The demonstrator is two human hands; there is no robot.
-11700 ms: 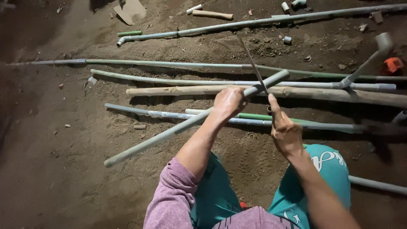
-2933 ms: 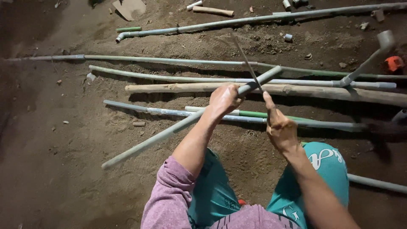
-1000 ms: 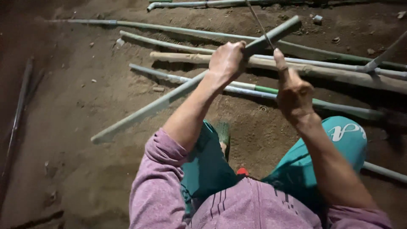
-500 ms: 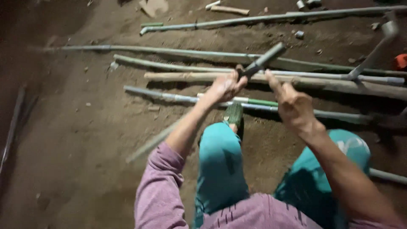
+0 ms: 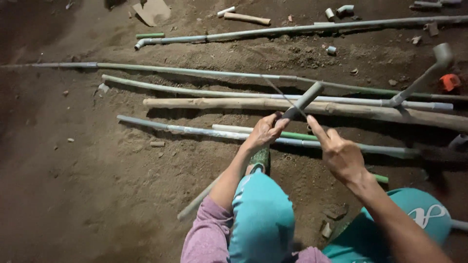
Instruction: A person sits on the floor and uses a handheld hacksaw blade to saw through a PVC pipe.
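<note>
My left hand (image 5: 264, 132) is closed around a grey plastic pipe (image 5: 306, 99) just below its raised upper end. The pipe slants down under my left knee and sandalled foot (image 5: 261, 159), and its lower end (image 5: 195, 204) rests on the dirt. My right hand (image 5: 339, 155) pinches a thin saw blade (image 5: 285, 97) that lies across the pipe right above my left fingers. My teal trouser legs fill the bottom of the view.
Several long grey and green pipes (image 5: 195, 73) and a wooden pole (image 5: 219, 103) lie across the dirt ground ahead. A pipe with an elbow fitting (image 5: 429, 72) sticks up at the right beside an orange object (image 5: 448, 82). Small fittings (image 5: 336, 11) and a cardboard scrap (image 5: 152, 9) lie at the far edge.
The pipe has swung in from the left of my legs to under my left knee and foot. Both hands stay on pipe and blade, and the view has shifted.
</note>
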